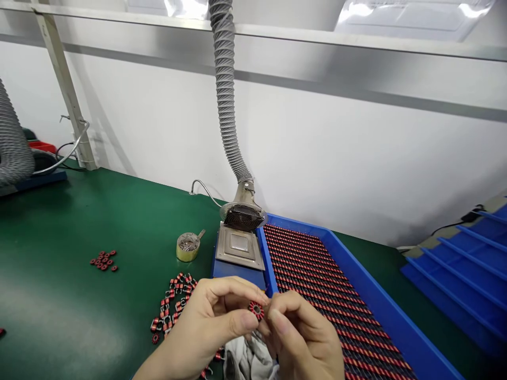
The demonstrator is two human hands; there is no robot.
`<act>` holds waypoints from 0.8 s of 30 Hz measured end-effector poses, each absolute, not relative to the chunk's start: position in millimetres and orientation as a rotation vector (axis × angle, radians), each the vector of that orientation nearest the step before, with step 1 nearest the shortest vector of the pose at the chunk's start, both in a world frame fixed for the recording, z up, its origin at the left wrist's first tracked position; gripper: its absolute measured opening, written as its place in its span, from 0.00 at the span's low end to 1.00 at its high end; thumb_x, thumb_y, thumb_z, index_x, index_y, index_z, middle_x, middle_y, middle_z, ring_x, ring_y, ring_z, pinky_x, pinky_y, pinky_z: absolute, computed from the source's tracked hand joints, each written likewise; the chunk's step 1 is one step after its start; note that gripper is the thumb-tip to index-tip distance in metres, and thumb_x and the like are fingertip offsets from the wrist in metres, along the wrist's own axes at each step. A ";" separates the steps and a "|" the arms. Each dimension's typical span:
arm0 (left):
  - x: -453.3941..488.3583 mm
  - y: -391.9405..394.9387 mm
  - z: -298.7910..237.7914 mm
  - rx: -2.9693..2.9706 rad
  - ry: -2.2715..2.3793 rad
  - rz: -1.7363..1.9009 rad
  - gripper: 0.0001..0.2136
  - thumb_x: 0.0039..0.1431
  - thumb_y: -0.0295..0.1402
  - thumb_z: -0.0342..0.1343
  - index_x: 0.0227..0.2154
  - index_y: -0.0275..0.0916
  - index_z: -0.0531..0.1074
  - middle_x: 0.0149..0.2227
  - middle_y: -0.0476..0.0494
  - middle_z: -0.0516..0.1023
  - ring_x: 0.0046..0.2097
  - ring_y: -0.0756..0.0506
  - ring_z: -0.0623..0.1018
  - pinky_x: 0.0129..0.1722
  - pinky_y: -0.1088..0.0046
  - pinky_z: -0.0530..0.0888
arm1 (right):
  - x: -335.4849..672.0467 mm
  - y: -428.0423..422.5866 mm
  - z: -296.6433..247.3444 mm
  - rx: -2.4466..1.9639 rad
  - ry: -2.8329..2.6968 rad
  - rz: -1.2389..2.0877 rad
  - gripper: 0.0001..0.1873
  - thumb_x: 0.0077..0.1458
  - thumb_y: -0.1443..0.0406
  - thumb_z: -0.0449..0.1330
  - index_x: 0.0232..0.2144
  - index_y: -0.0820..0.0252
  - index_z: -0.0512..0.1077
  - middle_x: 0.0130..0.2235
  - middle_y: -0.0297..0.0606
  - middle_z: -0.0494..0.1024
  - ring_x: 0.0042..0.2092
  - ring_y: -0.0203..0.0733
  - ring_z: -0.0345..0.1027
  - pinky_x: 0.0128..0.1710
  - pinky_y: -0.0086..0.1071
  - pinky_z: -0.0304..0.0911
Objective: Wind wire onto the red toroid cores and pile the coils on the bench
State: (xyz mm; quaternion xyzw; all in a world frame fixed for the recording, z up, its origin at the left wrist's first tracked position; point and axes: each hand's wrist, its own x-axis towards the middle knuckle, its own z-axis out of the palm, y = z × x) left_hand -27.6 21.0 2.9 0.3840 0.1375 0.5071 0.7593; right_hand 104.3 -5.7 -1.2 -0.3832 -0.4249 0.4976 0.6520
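Between my left hand (208,330) and my right hand (303,338), a small red ring-shaped coil (256,310) with dark windings is pinched in the fingertips of both hands. Its right edge is partly hidden by my right fingers. A crumpled grey-white cloth (247,361) lies under my wrists. Just left of my left hand is a loose heap of red coils with silvery leads (172,306). To the right of my right hand, a blue tray (380,285) holds dense rows of red-and-dark striped coils.
A metal heating plate (239,245) sits on a blue base under a fan-fronted fume nozzle (243,217) on a grey ribbed hose (225,89). A small tin (187,247) and a cluster of red coils (103,260) stand on the green mat (79,221). Blue ridged trays (459,269) are at right.
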 end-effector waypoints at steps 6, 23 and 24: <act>-27.1 25.1 -4.1 0.828 0.177 1.066 0.11 0.52 0.36 0.70 0.32 0.36 0.76 0.31 0.47 0.83 0.25 0.55 0.81 0.24 0.87 0.70 | 119.5 7.5 -13.6 -0.955 -1.354 1.041 0.19 0.56 0.51 0.65 0.21 0.58 0.77 0.17 0.31 0.70 0.21 0.36 0.65 0.22 0.26 0.60; -25.0 25.3 -5.1 0.844 0.308 0.905 0.20 0.46 0.43 0.73 0.26 0.34 0.70 0.22 0.48 0.78 0.23 0.53 0.77 0.26 0.81 0.72 | 100.0 15.8 -14.8 -0.416 -1.042 1.432 0.05 0.51 0.56 0.72 0.28 0.48 0.85 0.18 0.23 0.59 0.14 0.22 0.44 0.13 0.18 0.53; -25.5 25.4 -4.4 0.860 0.320 0.899 0.19 0.46 0.43 0.72 0.27 0.34 0.71 0.22 0.48 0.78 0.24 0.53 0.77 0.26 0.80 0.72 | 98.9 16.8 -14.9 -0.402 -1.029 1.429 0.05 0.50 0.56 0.72 0.27 0.47 0.84 0.19 0.23 0.59 0.14 0.22 0.43 0.11 0.17 0.51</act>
